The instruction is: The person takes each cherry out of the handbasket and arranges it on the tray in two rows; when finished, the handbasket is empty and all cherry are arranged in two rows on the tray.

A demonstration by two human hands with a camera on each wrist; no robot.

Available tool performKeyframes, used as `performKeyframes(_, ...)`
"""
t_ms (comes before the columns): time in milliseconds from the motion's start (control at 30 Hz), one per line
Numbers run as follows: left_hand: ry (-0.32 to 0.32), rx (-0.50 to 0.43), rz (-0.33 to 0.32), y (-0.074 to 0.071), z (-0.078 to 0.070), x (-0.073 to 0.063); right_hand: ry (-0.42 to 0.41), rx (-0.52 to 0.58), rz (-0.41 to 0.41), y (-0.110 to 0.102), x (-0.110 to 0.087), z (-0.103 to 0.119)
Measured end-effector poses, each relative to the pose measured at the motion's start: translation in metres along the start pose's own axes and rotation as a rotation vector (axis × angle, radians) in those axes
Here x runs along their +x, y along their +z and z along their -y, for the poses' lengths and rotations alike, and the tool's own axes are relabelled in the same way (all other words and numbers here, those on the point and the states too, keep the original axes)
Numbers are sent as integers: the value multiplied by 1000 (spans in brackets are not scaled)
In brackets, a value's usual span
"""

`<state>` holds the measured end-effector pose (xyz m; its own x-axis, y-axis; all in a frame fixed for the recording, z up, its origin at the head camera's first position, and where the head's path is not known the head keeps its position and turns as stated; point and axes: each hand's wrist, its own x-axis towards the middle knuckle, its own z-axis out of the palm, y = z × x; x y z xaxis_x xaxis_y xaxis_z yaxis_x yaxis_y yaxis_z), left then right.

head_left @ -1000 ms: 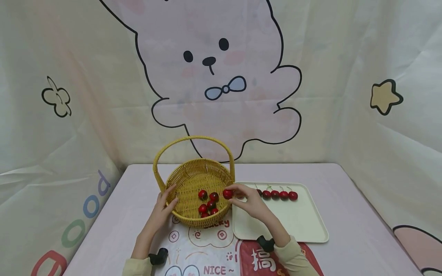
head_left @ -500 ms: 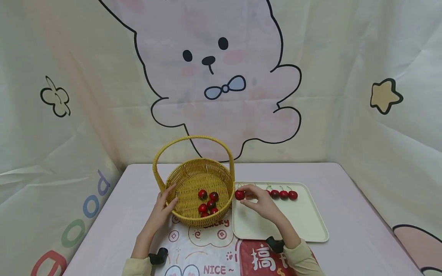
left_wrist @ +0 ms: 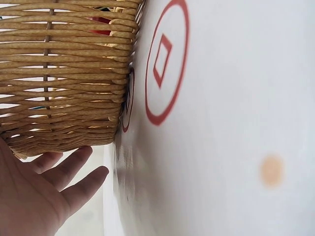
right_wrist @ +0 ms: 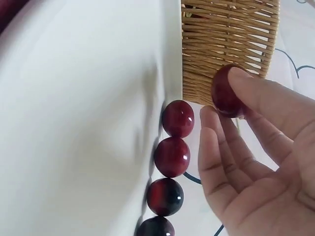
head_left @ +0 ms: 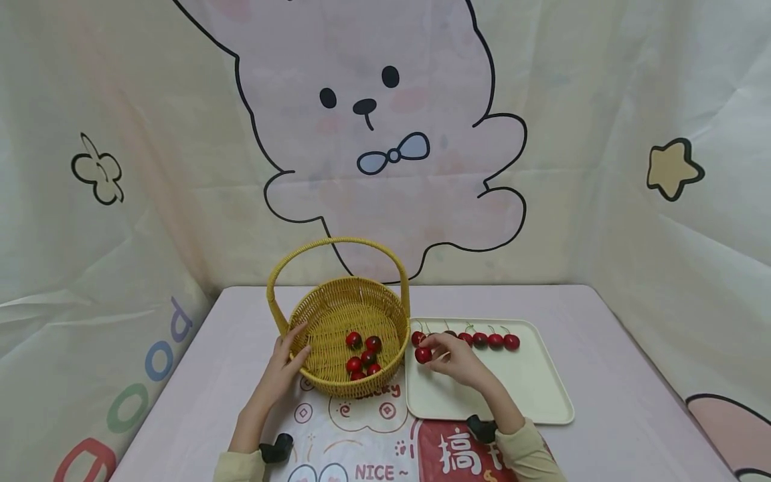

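A yellow wicker basket (head_left: 328, 314) with a tall handle stands left of centre, several red cherries (head_left: 354, 365) lying inside it. My left hand (head_left: 280, 365) rests on the basket's left rim. In the left wrist view its fingers (left_wrist: 78, 191) are fairly straight, against the outside of the weave (left_wrist: 64, 88). Over the near-left part of a cream tray (head_left: 482, 395), my right hand (head_left: 460, 361) pinches a red cherry (head_left: 423, 355) between thumb and fingertips. Close behind it, more cherries (head_left: 495, 341) with stems form a row along the tray's far side, partly covered by the hand.
The tray touches or nearly touches the basket's right side. A printed mat (head_left: 337, 442) with a red panel (head_left: 448, 448) lies in front of them on the pale table (head_left: 199, 395). A patterned cloth backdrop (head_left: 554, 221) rises behind and at both sides.
My right hand has moved right from the basket's right rim to over the tray, then slightly nearer, with the cherry still pinched. The left hand and basket have stayed put.
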<state>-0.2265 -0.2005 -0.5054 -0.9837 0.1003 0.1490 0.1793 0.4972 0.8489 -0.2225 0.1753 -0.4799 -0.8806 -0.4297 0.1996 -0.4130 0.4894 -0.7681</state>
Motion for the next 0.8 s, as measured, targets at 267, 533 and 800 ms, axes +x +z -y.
performKeyframes(267,0,-5,9,0,3,1,44,9,87,5,-1,-4)
performKeyframes(533,6,-9,7,0,4,2,73,-4,120,8,0,-8)
performKeyframes(800,1,-14,14,-1,3,0,59,-23,124,9,-1,-9)
